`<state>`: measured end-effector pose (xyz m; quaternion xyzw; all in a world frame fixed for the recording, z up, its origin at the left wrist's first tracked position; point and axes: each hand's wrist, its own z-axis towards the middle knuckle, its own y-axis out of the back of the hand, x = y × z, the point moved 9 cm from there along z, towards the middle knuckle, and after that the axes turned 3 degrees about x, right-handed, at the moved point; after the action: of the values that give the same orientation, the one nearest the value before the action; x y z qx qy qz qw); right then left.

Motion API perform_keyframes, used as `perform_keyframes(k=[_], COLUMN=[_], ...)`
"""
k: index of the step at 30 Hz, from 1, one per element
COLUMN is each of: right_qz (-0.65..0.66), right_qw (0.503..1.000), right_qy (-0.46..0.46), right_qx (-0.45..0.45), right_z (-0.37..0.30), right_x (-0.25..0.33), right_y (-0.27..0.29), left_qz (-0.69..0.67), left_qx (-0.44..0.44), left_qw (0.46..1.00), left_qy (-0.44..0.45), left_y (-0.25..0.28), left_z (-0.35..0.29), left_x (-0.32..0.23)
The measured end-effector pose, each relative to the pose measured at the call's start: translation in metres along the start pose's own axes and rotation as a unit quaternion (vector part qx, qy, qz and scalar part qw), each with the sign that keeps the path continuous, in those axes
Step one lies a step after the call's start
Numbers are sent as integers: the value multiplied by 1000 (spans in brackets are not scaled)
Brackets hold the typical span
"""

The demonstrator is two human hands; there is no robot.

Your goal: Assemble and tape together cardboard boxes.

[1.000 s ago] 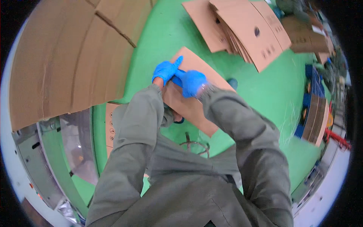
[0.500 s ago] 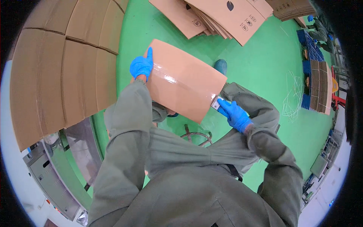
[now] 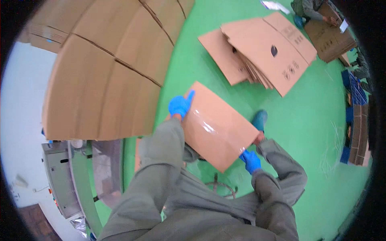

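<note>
A brown cardboard box (image 3: pixel 219 138) sits tilted over my lap, with a shiny strip of clear tape (image 3: pixel 209 127) running along its upper face. My left hand (image 3: pixel 180 105), in a blue glove, grips the box's far left edge, thumb lying on top and the other fingers hidden behind. At the near right edge, where the tape ends, my blue-gloved right hand (image 3: pixel 252 162) is closed, its fingertips against the box. What it holds is hidden and blurred.
Large cartons (image 3: pixel 108 80) form a wall on the left. Flat printed cardboard sheets (image 3: pixel 277 52) are stacked on the green floor ahead. A co-worker's hand (image 3: pixel 331 21) touches a carton (image 3: pixel 327 40) at the far right. Bundled cardboard (image 3: pixel 358 132) and loose strapping (image 3: pixel 331 148) lie right.
The whole view has shifted, so the scene appears lower and further right. My right hand has moved in against the box edge; the metal-headed tool seen in it earlier no longer shows.
</note>
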<state>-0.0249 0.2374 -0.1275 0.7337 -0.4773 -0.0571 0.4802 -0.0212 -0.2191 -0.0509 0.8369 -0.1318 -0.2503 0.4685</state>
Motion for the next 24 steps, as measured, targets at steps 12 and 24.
perform_keyframes(k=[12,24], right_qz=[-62,-7], right_qw=[958,980], right_qy=[-107,-67], right_qx=[259,190], right_z=[-2,25], right_x=[-85,27], right_y=[-168,-67], left_qz=[-9,-187], left_qx=[36,-695], left_qw=[961,619], left_qy=[-276,-314], left_y=[99,457], left_z=[-133,-480], left_x=[-116,5])
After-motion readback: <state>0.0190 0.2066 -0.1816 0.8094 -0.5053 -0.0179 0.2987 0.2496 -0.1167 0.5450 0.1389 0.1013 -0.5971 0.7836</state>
